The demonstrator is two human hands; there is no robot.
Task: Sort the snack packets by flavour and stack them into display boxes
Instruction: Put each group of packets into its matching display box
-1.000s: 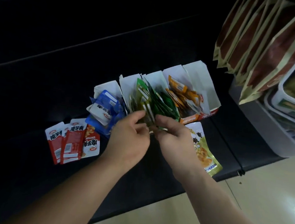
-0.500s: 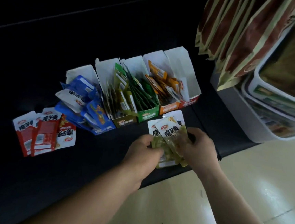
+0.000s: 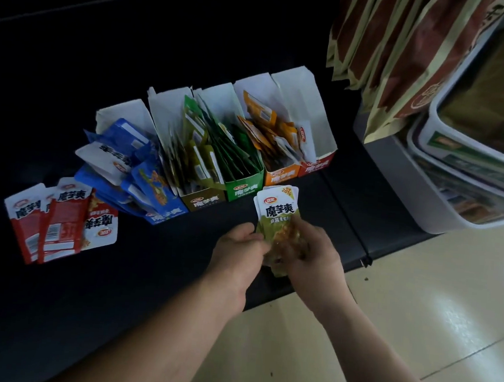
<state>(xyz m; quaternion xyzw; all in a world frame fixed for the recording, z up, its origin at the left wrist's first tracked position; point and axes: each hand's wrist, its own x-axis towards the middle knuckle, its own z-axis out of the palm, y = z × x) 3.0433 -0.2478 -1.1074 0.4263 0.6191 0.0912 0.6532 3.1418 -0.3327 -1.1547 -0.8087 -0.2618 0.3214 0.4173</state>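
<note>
Head view: left hand [image 3: 236, 250] and right hand [image 3: 315, 257] curled their fingers [image 3: 251, 232] round a small stack of olive packets [image 3: 276, 211] over the tabletop [image 3: 146, 273] edge. Loosely pinched, the stack might have fanned and dropped. Far left of the fingers lay red packets [image 3: 59, 219]; spilled blue packets [image 3: 111, 151] crowded the olive box [image 3: 204, 200] just beyond.

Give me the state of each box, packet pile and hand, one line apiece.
left hand: grips the yellow-green packets.
right hand: grips the same packets.
yellow-green packets: held together, slightly fanned, unboxed.
blue box: overfull, packets spilling leftward.
olive box: packets standing on edge inside.
green box: packed with packets on edge.
orange box: packets jumbled loosely inside.
red box: open, looks nearly empty.
red packets: loose, overlapping, unboxed on the dark surface.
</note>
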